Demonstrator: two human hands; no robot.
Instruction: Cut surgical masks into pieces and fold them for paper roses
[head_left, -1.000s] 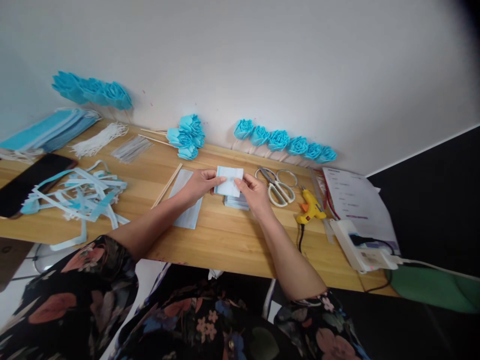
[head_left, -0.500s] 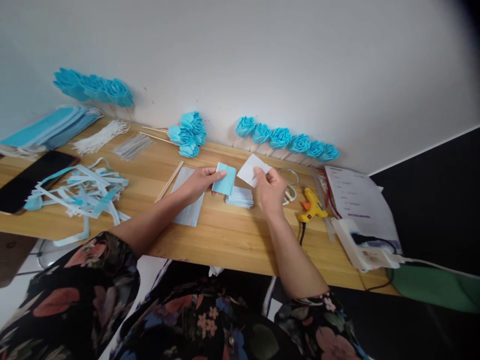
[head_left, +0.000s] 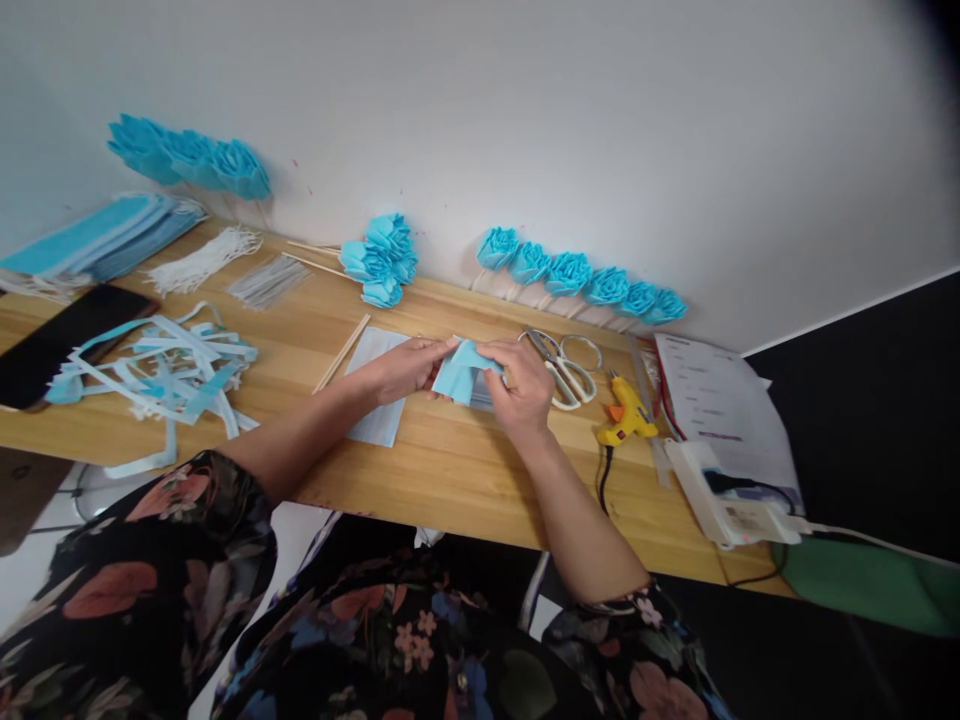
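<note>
Both of my hands pinch a small light-blue square of mask fabric point(head_left: 459, 372) just above the wooden table point(head_left: 450, 470). My left hand point(head_left: 401, 368) grips its left edge with closed fingers. My right hand point(head_left: 521, 385) grips its right side, fingers curled. Under the piece lies a small stack of similar blue squares point(head_left: 484, 398), mostly hidden by my right hand. A pale mask sheet point(head_left: 379, 385) lies flat under my left wrist.
White-handled scissors point(head_left: 562, 365) and a yellow glue gun point(head_left: 626, 415) lie right of my hands. Blue fabric roses point(head_left: 577, 280) line the wall. Cut strips point(head_left: 157, 370), wooden sticks point(head_left: 341, 352), a phone point(head_left: 52, 345), stacked masks point(head_left: 97, 235), papers point(head_left: 712, 400) and a power strip point(head_left: 727, 500) are around.
My right hand had lifted a white layer away from the blue piece; now it is back on the blue square, which both hands hold together.
</note>
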